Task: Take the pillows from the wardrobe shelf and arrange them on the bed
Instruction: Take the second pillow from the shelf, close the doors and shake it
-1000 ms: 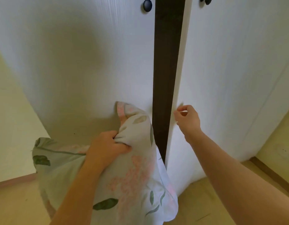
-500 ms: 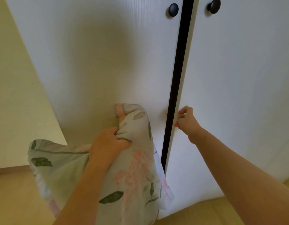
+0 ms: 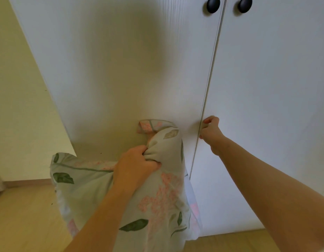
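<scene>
Nearest: left hand [image 3: 137, 165], grip clamped on a bunched fold of the floral pillow [image 3: 157, 195]. The pillow hangs from that fist in front of the wardrobe, its upper corner pressed to the left door [image 3: 121, 70], its lower edge off the wooden floor [image 3: 24, 215].

Beyond it: right hand [image 3: 209, 130] at the seam where the two doors meet, fingers curled loosely on the inner edge of the right door [image 3: 275, 106], holding nothing else. The doors look shut or all but shut; only a thin line shows between them.

Farthest: two dark round knobs [image 3: 213, 4] at the top, one on each door. Pale yellow wall [image 3: 17, 106] to the left.

Progress, as a judgement: one pillow is off the shelf and in hand. No bed in view, so carrying and arranging remain. Whether other pillows are left inside cannot be told.
</scene>
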A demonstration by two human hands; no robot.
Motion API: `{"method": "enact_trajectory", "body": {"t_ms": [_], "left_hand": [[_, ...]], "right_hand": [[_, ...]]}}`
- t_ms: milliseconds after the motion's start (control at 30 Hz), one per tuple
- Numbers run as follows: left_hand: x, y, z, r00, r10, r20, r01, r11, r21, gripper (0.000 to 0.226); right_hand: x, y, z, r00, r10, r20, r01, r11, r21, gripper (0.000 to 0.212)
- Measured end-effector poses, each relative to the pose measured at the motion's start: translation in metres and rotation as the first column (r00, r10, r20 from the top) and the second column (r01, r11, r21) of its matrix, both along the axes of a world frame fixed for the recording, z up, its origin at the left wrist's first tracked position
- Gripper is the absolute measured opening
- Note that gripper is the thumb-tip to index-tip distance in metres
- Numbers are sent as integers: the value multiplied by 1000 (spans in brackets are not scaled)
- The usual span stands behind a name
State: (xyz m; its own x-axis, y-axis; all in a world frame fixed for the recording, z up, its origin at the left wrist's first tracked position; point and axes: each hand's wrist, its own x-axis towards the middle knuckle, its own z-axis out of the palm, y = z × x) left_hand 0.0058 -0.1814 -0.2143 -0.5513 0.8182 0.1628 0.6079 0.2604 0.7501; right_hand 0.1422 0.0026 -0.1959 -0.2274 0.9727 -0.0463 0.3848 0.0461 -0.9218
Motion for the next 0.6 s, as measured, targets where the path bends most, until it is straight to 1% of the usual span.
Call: {"method": "enact_trajectory", "body": {"t_ms": [100,200,300,433,500,533,567,600], "left_hand": [[-4,4,-2,1000,-6,9,6,1000,17,23],[-7,8,-3,998,-25,51,23,999,28,29],[-7,11,-5,997,-38,69,37,999,15,25],[-6,11,-9,996,-57,72,57,998,3,28],[-5,9,-10,996,-65,67,66,998,-4,34],[-4,8,-12,995,-70,65,71,997,-10,35],[-4,6,-14,995,-79,64,81,997,-21,33],[-3,3,-17,994,-91,61,93,995,-38,29]], "right_hand": [[-3,5,-2,1000,-1,12,1,1000,0,41],[-3,9,-3,1000,-4,22,4,1000,20,41],[-2,12,-3,1000,6,13,-6,1000,10,40],[1,7,-5,999,47,3,-48,999,14,45],[1,-2,-7,998,37,-47,-34,998,60,44],[0,-9,-8,994,16,-106,-4,994,112,39],[-2,-20,-9,986,4,-169,25,986,166,36],[-4,-31,-9,978,27,-208,21,974,224,37]]}}
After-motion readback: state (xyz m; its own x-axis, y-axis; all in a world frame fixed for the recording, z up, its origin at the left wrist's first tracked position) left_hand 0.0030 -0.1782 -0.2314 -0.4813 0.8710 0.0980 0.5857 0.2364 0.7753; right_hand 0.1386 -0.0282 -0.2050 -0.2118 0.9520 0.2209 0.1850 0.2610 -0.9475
